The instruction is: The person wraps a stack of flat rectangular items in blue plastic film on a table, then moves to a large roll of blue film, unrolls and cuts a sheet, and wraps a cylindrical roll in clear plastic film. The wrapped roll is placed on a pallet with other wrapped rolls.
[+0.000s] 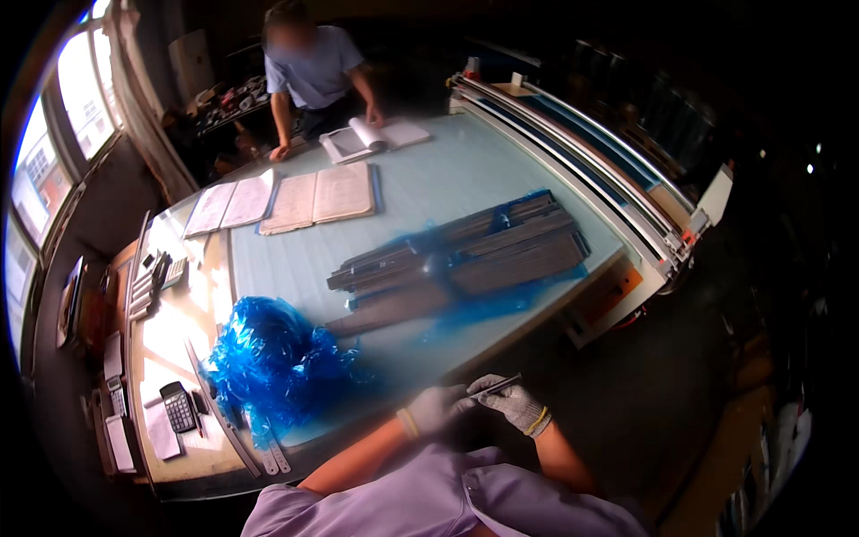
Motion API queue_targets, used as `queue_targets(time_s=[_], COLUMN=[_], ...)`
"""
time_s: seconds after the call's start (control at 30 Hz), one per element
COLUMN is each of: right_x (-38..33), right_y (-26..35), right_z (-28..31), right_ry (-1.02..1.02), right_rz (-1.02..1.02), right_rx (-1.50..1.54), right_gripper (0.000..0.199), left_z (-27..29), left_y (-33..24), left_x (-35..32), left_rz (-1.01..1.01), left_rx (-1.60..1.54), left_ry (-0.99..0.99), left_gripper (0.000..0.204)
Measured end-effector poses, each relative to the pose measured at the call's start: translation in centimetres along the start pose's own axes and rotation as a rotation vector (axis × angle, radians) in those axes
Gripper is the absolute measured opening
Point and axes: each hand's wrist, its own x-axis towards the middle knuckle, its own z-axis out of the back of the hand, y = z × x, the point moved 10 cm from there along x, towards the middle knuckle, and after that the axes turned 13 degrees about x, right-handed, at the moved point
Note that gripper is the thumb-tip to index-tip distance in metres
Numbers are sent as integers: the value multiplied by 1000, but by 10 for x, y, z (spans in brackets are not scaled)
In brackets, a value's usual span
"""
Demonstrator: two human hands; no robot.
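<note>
Both of my hands wear pale knitted gloves with yellow cuffs and are close together in front of my body, off the table's near edge. My right hand [521,405] is closed around a slim, dark, stick-like tool [497,385], whose exact kind I cannot make out. My left hand [437,410] is at the tool's left end, its fingers blurred by motion. On the table [429,166] beyond them lies a stack of long, flat, dark strips [483,255], partly covered by blue plastic film [501,306]. Some strips stick out unevenly at their ends.
Crumpled blue film [273,353] is heaped at the table's left. Open ledgers [318,197] lie farther back, where another person [313,72] leans on the table. A long rail machine [582,170] runs along the right edge. A calculator [179,407] and steel rulers [276,458] are at near left.
</note>
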Motion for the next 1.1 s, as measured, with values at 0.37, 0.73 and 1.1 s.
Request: queue_targets(time_s=[0.37, 0.73, 1.1], right_x=[-161, -368, -410], right_y=[73, 73, 166], right_z=[250, 505, 741], right_ry=[-788, -1337, -1337], right_rz=[399, 324, 489], right_rx=[138, 24, -531], right_gripper=[16, 19, 28], left_z=[-103, -254, -419], left_y=[-75, -174, -405], left_x=[151, 356, 586], left_rz=[-63, -108, -618], left_rx=[229, 386, 455], left_ry=[284, 349, 493], left_gripper=[39, 34, 34])
